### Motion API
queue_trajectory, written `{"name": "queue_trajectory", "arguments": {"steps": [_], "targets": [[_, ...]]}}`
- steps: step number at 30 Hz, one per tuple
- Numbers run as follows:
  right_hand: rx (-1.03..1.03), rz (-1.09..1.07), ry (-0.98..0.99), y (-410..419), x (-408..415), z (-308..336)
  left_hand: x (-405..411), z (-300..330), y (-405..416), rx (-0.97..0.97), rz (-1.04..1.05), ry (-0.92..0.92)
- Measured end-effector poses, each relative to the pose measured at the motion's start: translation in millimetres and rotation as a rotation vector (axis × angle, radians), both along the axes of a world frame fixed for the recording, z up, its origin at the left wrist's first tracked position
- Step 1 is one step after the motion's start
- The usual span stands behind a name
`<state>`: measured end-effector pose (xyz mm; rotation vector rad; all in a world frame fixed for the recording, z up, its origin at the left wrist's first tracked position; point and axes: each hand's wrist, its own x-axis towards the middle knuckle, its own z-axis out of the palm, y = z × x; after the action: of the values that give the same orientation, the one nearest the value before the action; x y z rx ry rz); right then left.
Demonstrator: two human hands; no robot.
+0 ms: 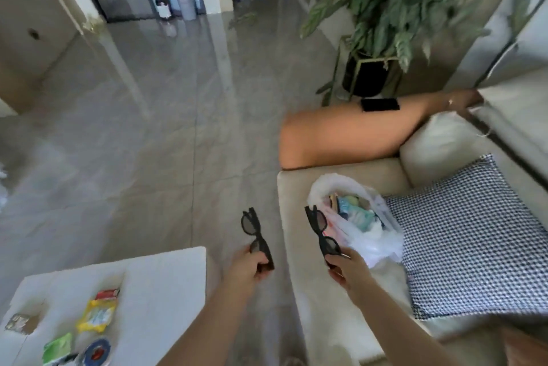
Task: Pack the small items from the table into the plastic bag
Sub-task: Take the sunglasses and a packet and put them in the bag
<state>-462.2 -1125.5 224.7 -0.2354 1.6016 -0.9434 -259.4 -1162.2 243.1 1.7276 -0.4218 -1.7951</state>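
Observation:
My left hand [247,265] grips one pair of black sunglasses [252,225] over the floor, between the table and the sofa. My right hand [345,269] grips a second pair of black sunglasses [318,225], held just left of the white plastic bag [376,239]. The bag lies open on the beige sofa seat [299,217] with several colourful packets inside. On the white table [166,279] at the lower left lie a yellow packet [96,315], a red packet [107,294], a green packet [57,348], a blue round tin [96,352] and a small brown item [17,321].
A checked cushion [468,241] lies right of the bag. Another person's leg [350,134] with a black phone [380,104] on it rests over the sofa arm. A potted plant [385,10] stands behind. Grey tiled floor [148,128] stretches ahead.

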Motion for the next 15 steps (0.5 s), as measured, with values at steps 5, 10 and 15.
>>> {"name": "queue_trajectory", "arguments": {"steps": [5, 10, 15], "targets": [[-0.013, -0.215, 0.026, -11.0, -53.8, -7.7, -73.8, -14.1, -47.6, 0.003, -0.197, 0.003], [0.059, -0.313, 0.153, -31.5, -94.4, -29.9, -135.4, -30.3, -101.0, 0.040, -0.442, -0.015], [0.182, -0.405, 0.209, -67.4, -113.8, -55.5, -178.9, -62.5, -159.6, 0.066, -0.629, -0.077]]}}
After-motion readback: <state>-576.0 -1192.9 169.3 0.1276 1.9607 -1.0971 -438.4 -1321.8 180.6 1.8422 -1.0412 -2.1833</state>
